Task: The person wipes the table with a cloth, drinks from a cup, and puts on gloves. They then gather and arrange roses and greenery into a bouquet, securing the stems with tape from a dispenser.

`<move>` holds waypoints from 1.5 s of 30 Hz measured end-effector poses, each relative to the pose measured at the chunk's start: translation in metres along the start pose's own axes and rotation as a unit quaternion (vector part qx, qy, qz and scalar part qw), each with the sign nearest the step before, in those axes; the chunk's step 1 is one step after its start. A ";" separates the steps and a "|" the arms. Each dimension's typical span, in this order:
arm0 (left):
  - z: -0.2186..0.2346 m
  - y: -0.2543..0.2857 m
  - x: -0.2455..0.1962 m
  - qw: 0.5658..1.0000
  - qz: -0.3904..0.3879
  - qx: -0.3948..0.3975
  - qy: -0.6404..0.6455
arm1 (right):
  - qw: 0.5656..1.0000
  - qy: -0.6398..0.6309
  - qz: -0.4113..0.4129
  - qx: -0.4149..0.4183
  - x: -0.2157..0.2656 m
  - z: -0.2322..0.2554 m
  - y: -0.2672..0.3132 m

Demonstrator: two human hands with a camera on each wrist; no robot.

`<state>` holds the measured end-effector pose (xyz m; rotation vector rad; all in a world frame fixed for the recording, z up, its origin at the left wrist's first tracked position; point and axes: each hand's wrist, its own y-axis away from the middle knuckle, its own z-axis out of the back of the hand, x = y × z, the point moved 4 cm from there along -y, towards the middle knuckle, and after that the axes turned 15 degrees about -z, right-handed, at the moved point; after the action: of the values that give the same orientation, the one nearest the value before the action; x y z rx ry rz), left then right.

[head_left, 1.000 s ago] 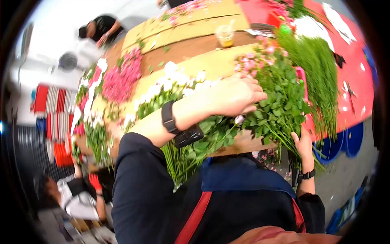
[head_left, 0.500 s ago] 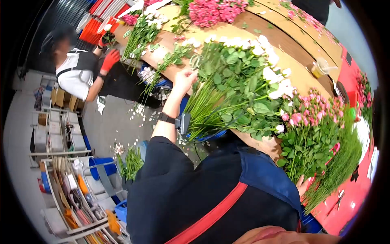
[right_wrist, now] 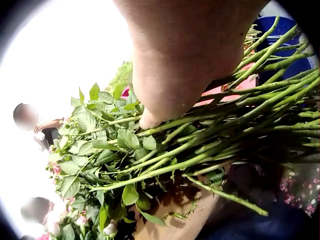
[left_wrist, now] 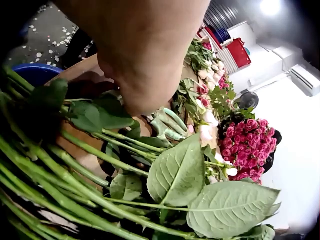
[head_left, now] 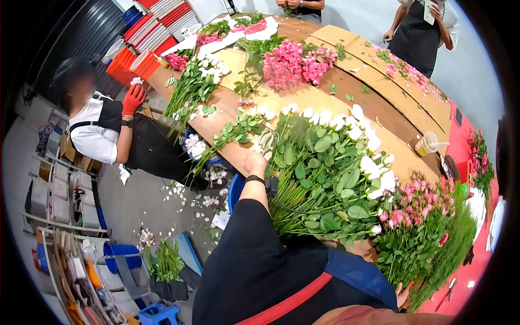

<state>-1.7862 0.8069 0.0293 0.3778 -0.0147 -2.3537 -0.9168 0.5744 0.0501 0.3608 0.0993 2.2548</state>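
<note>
My left hand [head_left: 255, 161] is at the table's near edge, just left of the white roses' stems [left_wrist: 90, 185]. Right beyond it lie pale-green-handled shears [head_left: 266, 139]. Its fingers are hidden behind the heel of the hand in the left wrist view, so I cannot tell how they lie. The white roses [head_left: 355, 130] are spread in a wide, leafy bunch. At the lower right, my right hand [head_left: 402, 295] grips the stems [right_wrist: 200, 157] of the pink spray roses [head_left: 414, 200], with the thumb laid over them in the right wrist view.
Feathery greenery [head_left: 455, 238] lies beside the pink roses on the red tabletop. A cup [head_left: 426, 144] stands farther back, near bright pink roses [head_left: 292, 62]. A person in a red glove [head_left: 134, 98] stands at left. Petals and a blue bucket [head_left: 236, 189] are below the edge.
The head view has swung left. My left hand has moved from above the flowers on the right to the table's near edge by the shears. My right hand stays at the pink rose stems.
</note>
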 end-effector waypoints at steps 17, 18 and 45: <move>0.070 -0.001 -0.030 0.946 -0.127 -0.171 0.244 | 0.997 -0.034 -0.067 -0.026 -0.045 -0.038 -0.011; 0.095 0.007 -0.051 0.935 -0.124 -0.156 0.294 | 0.998 -0.027 -0.051 -0.023 -0.048 -0.038 -0.014; -0.045 -0.038 -0.558 0.770 -0.610 0.056 -0.178 | 0.991 -0.114 -0.064 -0.008 0.063 0.032 0.070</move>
<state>-1.4182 1.2185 0.1301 -0.0987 -0.1218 -3.7137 -0.9977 0.5752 0.1084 0.5845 -0.0143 2.0710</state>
